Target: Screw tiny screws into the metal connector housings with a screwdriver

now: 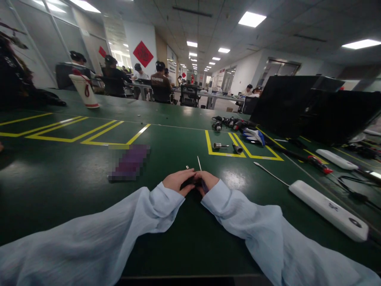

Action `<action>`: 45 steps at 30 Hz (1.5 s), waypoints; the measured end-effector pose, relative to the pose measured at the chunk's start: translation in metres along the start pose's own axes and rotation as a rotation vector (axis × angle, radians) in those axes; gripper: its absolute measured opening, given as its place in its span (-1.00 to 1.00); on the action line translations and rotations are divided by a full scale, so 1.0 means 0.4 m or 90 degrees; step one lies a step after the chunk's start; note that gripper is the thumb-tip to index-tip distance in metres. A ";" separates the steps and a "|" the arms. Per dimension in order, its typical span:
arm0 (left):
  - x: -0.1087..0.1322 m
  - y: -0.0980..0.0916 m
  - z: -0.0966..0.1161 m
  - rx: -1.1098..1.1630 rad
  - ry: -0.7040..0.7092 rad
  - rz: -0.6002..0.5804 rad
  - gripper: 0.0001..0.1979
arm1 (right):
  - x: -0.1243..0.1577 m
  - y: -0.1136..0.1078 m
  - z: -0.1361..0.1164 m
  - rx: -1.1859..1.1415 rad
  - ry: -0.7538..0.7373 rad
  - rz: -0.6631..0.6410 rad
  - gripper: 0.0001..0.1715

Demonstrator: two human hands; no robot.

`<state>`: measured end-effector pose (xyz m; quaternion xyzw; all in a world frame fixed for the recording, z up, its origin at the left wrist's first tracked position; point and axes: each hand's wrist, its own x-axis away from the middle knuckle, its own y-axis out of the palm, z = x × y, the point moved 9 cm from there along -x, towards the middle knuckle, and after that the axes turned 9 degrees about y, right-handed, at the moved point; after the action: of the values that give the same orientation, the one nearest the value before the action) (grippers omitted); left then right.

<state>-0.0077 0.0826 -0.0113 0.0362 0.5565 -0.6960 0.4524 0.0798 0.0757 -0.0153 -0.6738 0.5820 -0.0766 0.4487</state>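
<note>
My left hand [177, 180] and my right hand [208, 180] meet just above the green table, with fingers curled together. A thin metal shaft [199, 163] sticks up and away from between them, on the right hand's side. Part of a dark, purplish piece [204, 186] shows under my right fingers, perhaps this tool's handle. My left hand is closed round a small dark object [187, 182], mostly covered by the fingers. Two short metal tips [187, 167] poke out above the left fingers. What kind of object it is cannot be made out.
Left of my hands lies a blurred purple rectangular item [129, 163]. Two metal connectors [221, 145] lie within yellow tape ahead. To the right are a white power strip-like device [329, 210], a blue-white glove [253, 136], cables and black monitors [285, 99]. A paper cup [85, 90] stands far left.
</note>
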 end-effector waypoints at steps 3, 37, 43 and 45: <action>0.002 0.005 -0.022 0.025 -0.028 0.005 -0.64 | -0.003 -0.001 0.028 -0.012 0.031 0.016 -0.70; 0.029 -0.031 -0.148 0.504 -0.358 0.358 -0.61 | 0.020 -0.157 0.095 -0.426 0.364 0.187 -0.53; 0.034 -0.021 -0.131 0.553 -0.376 0.351 -0.63 | 0.020 -0.136 0.105 -0.353 0.358 0.197 -0.51; 0.034 -0.020 -0.128 0.559 -0.381 0.351 -0.63 | 0.019 -0.130 0.095 -0.329 0.342 0.190 -0.52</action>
<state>-0.0442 0.1155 -0.0322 0.1654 0.0356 -0.6977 0.6961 0.1431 0.0847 -0.0044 -0.6283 0.7704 -0.0348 0.1025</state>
